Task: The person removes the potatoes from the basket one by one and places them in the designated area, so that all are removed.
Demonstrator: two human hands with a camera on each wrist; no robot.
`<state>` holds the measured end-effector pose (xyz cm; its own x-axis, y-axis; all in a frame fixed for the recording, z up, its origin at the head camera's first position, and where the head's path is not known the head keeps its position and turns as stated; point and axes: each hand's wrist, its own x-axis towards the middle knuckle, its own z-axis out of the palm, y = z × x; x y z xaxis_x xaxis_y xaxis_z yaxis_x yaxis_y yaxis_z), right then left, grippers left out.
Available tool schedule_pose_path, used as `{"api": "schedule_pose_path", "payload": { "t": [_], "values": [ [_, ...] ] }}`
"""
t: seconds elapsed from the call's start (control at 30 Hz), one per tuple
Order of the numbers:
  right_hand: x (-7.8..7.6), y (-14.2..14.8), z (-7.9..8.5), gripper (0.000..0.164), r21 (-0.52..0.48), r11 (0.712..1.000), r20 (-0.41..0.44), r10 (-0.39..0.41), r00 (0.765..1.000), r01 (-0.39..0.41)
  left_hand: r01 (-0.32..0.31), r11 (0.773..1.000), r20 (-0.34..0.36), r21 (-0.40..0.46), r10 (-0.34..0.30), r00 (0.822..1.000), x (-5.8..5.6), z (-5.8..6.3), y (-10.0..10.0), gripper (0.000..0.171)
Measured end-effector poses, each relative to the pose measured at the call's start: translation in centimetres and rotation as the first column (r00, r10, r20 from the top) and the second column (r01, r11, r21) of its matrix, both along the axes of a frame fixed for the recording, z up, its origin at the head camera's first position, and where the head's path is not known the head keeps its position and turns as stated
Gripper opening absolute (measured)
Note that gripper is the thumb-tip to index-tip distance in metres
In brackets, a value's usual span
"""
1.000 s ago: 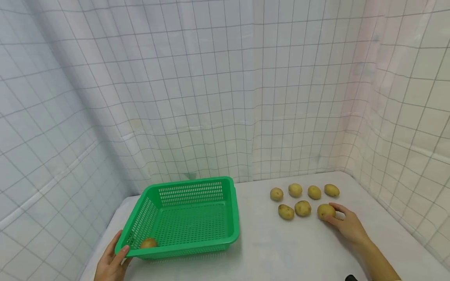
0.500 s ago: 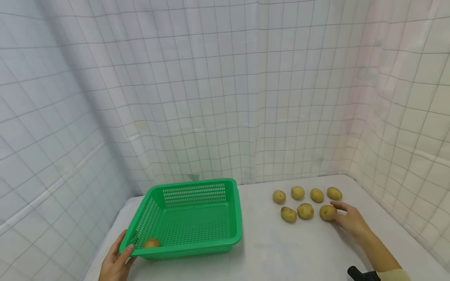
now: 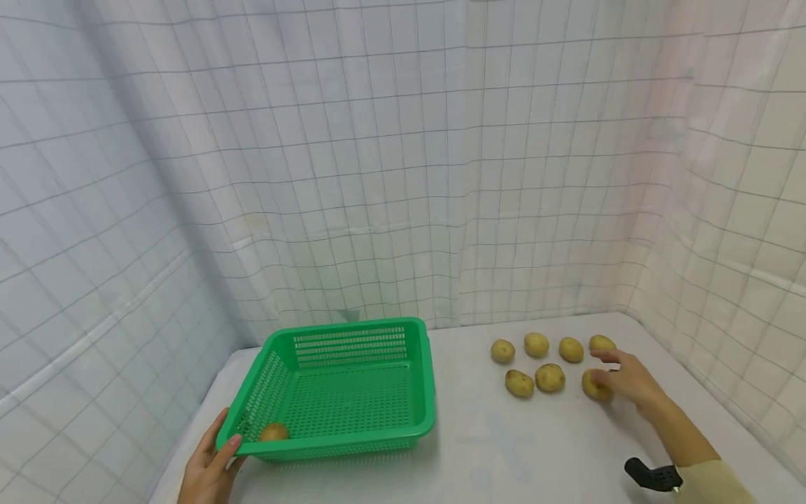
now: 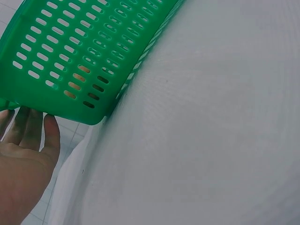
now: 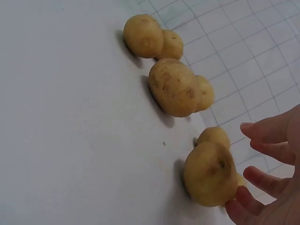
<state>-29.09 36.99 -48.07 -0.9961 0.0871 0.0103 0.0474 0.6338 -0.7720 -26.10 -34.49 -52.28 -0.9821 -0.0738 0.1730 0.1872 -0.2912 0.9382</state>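
My left hand (image 3: 210, 462) grips the near left corner of a green slotted plastic basket (image 3: 340, 441), thumb over the rim and fingers on its outer side. One potato (image 3: 274, 432) lies inside, near that corner; in the left wrist view it shows through the slots of the basket (image 4: 70, 47). On the right, my right hand (image 3: 632, 381) hovers with spread fingers at the rightmost potato of the front row (image 3: 595, 386). In the right wrist view the fingers of the right hand (image 5: 272, 183) are loosely bent, lower fingertips right at the potato (image 5: 208, 176), no fingers wrapped round it.
Several more potatoes stand in two loose rows on the white tabletop (image 3: 497, 448), among them one potato at the back left (image 3: 502, 351) and one at the front left (image 3: 519, 383). White grid-patterned sheets (image 3: 378, 175) enclose the table behind and at the sides.
The right hand's thumb and fingers have come off the front right potato and spread apart. That potato sits slightly further right, a little apart from its neighbour. The left hand keeps its grip.
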Motion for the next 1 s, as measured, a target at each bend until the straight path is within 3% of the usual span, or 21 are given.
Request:
{"api": "schedule_pose_path", "payload": {
  "t": [0.27, 0.6, 0.83, 1.0],
  "values": [
    [-1.1, -1.4, 2.3, 0.054, 0.013, 0.998, 0.024, 0.064, 0.998, -0.064, -0.002, 0.999, 0.017, -0.047, 0.002, 1.0, 0.0, 0.0, 0.2, 0.079],
    [-2.4, -3.5, 2.9, 0.056, -0.023, 0.989, 0.03, 0.148, 0.989, -0.147, -0.001, 0.999, -0.01, -0.048, 0.001, 1.0, 0.2, 0.2, 0.1, 0.078],
    [-2.8, -4.9, 3.9, 0.061, 0.031, 0.983, 0.025, 0.18, 0.983, -0.181, 0.003, 0.999, -0.006, -0.054, -0.003, 1.0, 0.2, 0.3, 0.3, 0.076],
    [-3.5, -6.3, 4.6, 0.053, -0.036, 0.963, 0.028, 0.268, 0.963, -0.267, -0.008, 0.998, 0.0, -0.055, 0.008, 1.0, 0.3, 0.3, 0.2, 0.076]
  ]
}}
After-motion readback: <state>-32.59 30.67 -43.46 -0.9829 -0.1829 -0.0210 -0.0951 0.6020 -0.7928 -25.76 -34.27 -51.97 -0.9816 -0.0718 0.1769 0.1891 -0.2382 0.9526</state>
